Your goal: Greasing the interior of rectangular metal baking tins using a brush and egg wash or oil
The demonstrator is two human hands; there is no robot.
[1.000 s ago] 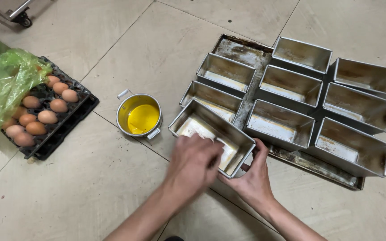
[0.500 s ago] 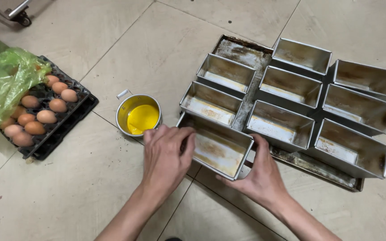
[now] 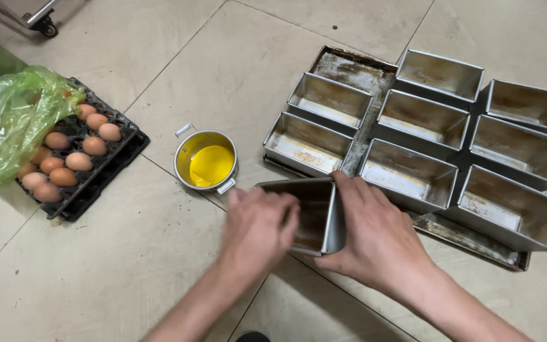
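At the left edge of the frame, a little above the middle, lies a green plastic bag (image 3: 9,126). It is thin, translucent and crumpled, and it drapes over the upper left part of a black egg tray (image 3: 99,174). The tray is a moulded rectangular carton set at a slant on the tiled floor; more than one tray seems stacked there, since a second black rim shows below the first. Brown eggs (image 3: 71,158) sit in its cups in rows, some showing dimly through the bag. No labels, signs or screens are in view anywhere in the frame.
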